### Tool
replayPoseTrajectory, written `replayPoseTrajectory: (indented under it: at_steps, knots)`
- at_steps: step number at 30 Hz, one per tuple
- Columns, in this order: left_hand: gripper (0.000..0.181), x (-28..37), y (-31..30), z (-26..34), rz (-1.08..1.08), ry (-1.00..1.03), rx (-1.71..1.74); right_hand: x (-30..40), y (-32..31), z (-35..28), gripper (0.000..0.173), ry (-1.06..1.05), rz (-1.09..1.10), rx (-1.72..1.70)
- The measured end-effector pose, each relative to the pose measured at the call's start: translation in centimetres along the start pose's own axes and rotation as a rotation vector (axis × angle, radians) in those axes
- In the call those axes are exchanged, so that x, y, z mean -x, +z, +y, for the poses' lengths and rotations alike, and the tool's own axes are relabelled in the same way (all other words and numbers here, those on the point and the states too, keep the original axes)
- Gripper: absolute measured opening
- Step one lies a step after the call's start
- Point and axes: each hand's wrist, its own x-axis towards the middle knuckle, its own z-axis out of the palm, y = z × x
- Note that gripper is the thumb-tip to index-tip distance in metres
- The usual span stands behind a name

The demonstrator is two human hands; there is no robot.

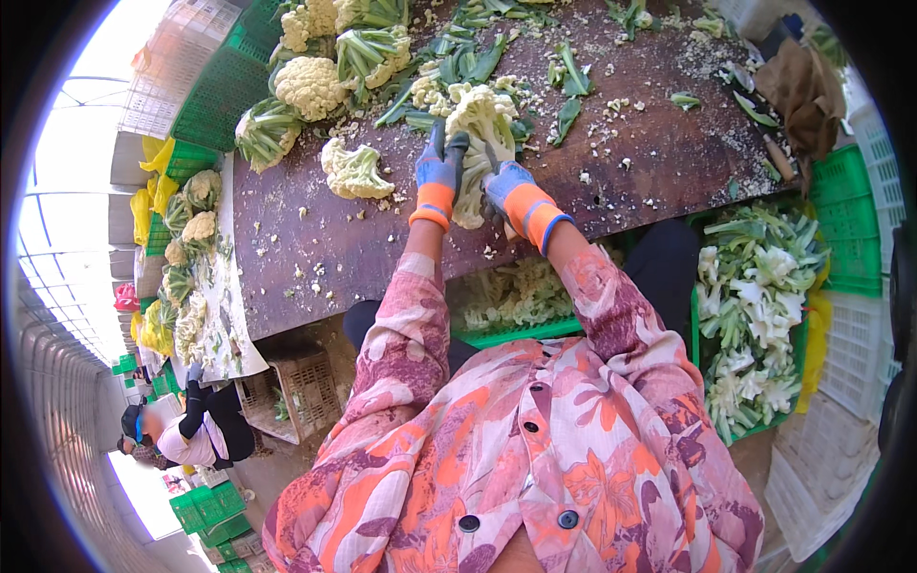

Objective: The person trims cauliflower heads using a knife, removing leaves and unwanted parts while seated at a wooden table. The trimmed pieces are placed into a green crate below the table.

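Observation:
My left hand, in a blue-grey glove with an orange cuff, grips a piece of cauliflower from its left side. The florets point away from me and the pale cut stem faces my body. My right hand, gloved alike, is closed at the right side of the stem. It holds what looks like a knife; a light handle end shows below the fist, and most of the tool is hidden. Another cut cauliflower piece lies on the brown tabletop to the left of my hands.
Several whole cauliflowers are heaped at the far left. Leaf trimmings and crumbs litter the tabletop. A green crate of florets sits below the table edge; another crate holds leaves at right. A co-worker is at another table.

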Motion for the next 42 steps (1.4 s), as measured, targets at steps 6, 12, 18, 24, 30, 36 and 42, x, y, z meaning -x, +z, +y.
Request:
replayPoseTrajectory:
  at_steps: [6, 12, 18, 24, 30, 36, 42]
  knots:
    - [0.062, 0.6, 0.5, 0.1, 0.004, 0.01, -0.012, -1.7, 1.3, 0.9, 0.038, 0.073, -0.073, -0.101]
    - [0.067, 0.3, 0.5, -0.3, -0.038, -0.1, 0.187, -2.1, 1.7, 0.6, 0.038, 0.047, -0.045, -0.137]
    - [0.059, 0.5, 0.0, 0.8, -0.061, -0.204, 0.385, -1.6, 0.9, -0.2, 0.028, -0.02, -0.024, -0.168]
    - [0.057, -0.5, -1.2, -1.3, -0.115, -0.167, 0.41, -0.2, -2.5, -0.5, 0.016, 0.061, -0.448, -0.66]
    - [0.063, -1.4, -1.8, -1.7, -0.186, -0.206, 0.399, -0.7, -1.8, -0.5, 0.013, 0.065, -0.424, -0.643]
    - [0.066, -1.7, 0.1, -1.0, -0.09, -0.101, 0.147, -6.3, 3.5, 1.0, 0.015, 0.011, -0.025, -0.114]
    - [0.061, -0.5, 0.1, -3.9, -0.093, -0.092, 0.332, 1.2, 0.3, -1.4, 0.01, 0.198, -0.318, -0.762]
